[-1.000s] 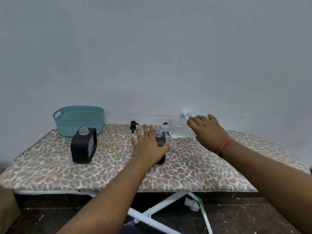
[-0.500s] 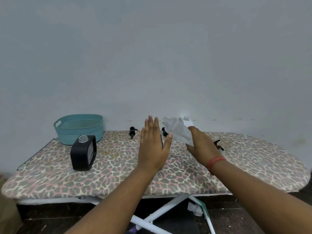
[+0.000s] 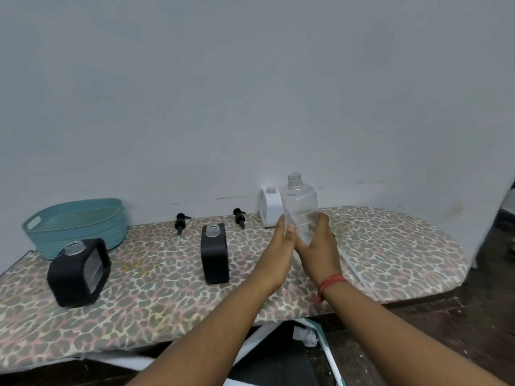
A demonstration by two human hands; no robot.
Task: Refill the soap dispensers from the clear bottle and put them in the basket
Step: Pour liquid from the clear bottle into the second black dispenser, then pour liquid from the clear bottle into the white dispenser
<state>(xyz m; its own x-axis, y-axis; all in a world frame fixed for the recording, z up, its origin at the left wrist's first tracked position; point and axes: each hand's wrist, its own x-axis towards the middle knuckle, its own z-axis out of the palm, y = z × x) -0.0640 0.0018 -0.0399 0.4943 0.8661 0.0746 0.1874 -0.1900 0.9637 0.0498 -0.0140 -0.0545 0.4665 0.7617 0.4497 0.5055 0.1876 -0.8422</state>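
one head-worn view looks forward and slightly down, close over the leopard-print ironing board (image 3: 390,246) against a wall (image 3: 250,93).

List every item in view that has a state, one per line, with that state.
clear bottle: uncapped, upright, lifted off the board
right hand: shut on the clear bottle
left hand: open, touching the bottle
left black dispenser: pump off, upright
middle black dispenser: pump off, upright
white dispenser: pump off, upright
two pumps: lying loose on the board
basket: nothing seen inside
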